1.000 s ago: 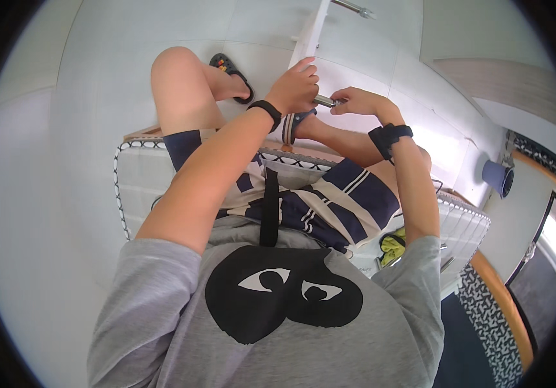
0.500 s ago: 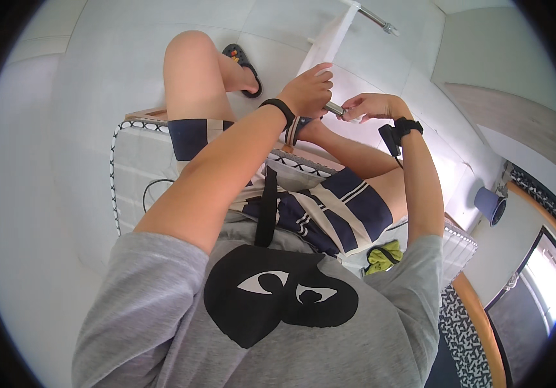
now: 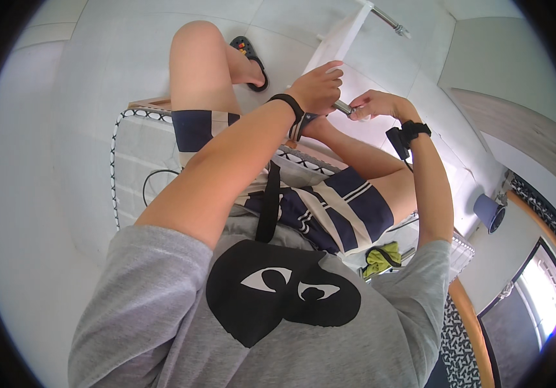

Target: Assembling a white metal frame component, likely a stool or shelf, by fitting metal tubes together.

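A white panel [image 3: 341,40] stands in front of me, and a silver metal rod [image 3: 386,21] sticks out from its far end. My left hand [image 3: 317,88] is closed at the panel's near end, its fingers wrapped round a second silver metal tube [image 3: 342,107]. The tube slants out of that hand to the right. My right hand [image 3: 377,105] pinches the tube's free end between thumb and fingers. Something whitish shows beneath those fingers, too small to name. Where the tube meets the panel is hidden behind my left hand.
I sit on a bench with a white patterned cover [image 3: 137,152], legs apart. A yellow-green cloth [image 3: 383,258] lies by my right hip. To the right stand a blue-grey bucket [image 3: 488,212] and a door [image 3: 523,304]. A dark clog [image 3: 255,64] is on my left foot.
Both hands, the tube and the panel sit slightly further right in the picture, as does the rest of the scene. The grip of each hand looks the same.
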`<control>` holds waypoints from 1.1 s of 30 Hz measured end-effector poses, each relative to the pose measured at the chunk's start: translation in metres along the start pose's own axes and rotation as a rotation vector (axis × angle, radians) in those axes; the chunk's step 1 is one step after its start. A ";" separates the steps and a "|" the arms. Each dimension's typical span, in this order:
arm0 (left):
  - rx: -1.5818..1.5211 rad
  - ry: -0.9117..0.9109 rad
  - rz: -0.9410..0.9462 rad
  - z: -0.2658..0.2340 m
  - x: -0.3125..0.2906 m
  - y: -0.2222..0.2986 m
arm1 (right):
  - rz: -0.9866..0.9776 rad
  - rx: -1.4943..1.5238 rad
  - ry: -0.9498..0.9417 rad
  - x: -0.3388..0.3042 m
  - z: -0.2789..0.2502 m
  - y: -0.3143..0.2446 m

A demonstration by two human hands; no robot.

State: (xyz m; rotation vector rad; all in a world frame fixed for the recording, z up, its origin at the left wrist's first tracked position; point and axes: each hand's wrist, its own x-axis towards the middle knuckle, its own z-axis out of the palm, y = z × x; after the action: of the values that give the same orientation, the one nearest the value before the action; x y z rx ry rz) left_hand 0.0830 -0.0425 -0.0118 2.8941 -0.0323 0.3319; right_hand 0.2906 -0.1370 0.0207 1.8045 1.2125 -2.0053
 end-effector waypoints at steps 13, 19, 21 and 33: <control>0.050 -0.079 0.001 0.002 -0.002 -0.003 | -0.062 -0.091 0.524 -0.021 0.057 -0.008; 0.092 -0.092 -0.005 0.004 -0.002 -0.003 | -0.190 -0.303 0.992 -0.012 0.104 -0.006; 0.119 -0.091 -0.003 0.003 -0.003 -0.003 | -0.285 -0.482 1.324 -0.006 0.119 -0.010; 0.036 -0.042 0.002 0.005 -0.005 -0.008 | -0.253 0.191 0.622 -0.009 0.056 0.008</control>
State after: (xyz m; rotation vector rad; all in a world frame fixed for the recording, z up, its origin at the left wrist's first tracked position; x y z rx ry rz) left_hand 0.0797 -0.0362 -0.0191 2.9364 -0.0366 0.2748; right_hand 0.2563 -0.1827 0.0208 2.6134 1.5081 -1.7748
